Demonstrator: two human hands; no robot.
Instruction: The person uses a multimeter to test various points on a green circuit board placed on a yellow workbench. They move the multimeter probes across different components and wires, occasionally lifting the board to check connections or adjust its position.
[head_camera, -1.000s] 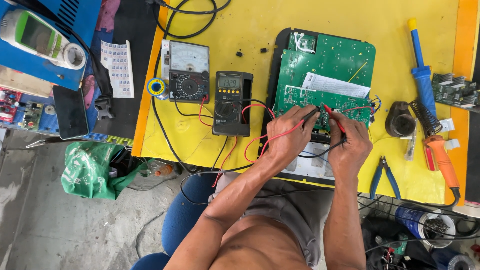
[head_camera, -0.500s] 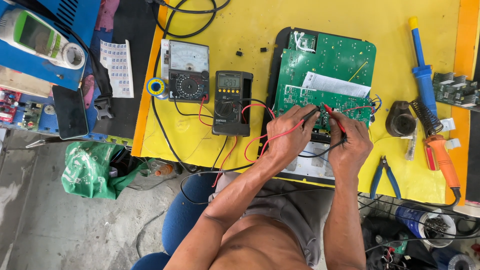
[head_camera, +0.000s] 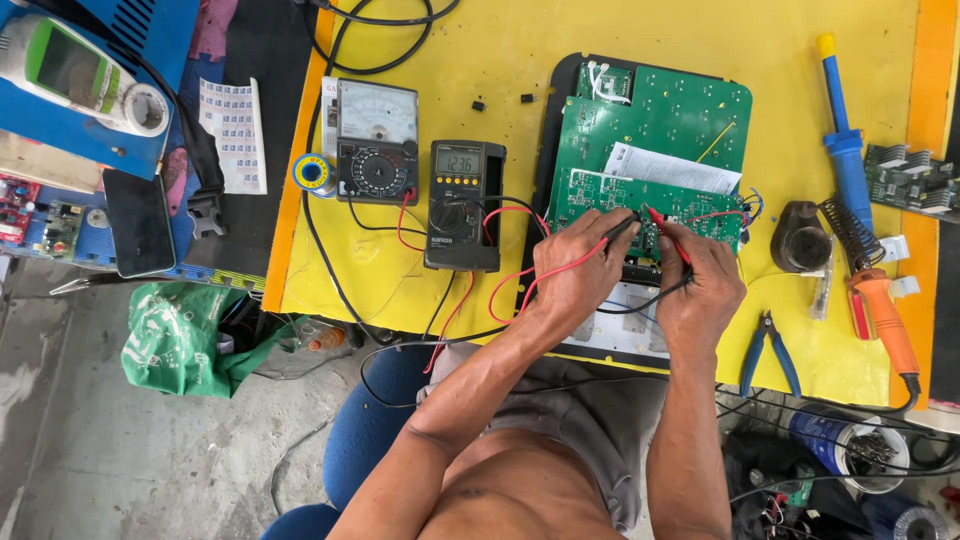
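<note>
A green circuit board (head_camera: 650, 130) lies in a black casing on the yellow table (head_camera: 500, 60). My left hand (head_camera: 572, 268) pinches a black test probe (head_camera: 622, 227) with its tip on the board's lower strip. Just to its right, my right hand (head_camera: 706, 285) holds a red test probe (head_camera: 662, 226) whose tip touches the same strip. Red and black leads run from the probes across the table to a dark digital multimeter (head_camera: 465, 205) to the left of the board. Its display is lit.
An analog meter (head_camera: 377, 140) and a solder spool (head_camera: 312, 173) sit left of the digital meter. To the right are a blue suction pump (head_camera: 845, 140), an orange soldering iron (head_camera: 885, 320), its stand (head_camera: 800, 237) and blue-handled pliers (head_camera: 770, 350). A green bag (head_camera: 185, 340) lies on the floor.
</note>
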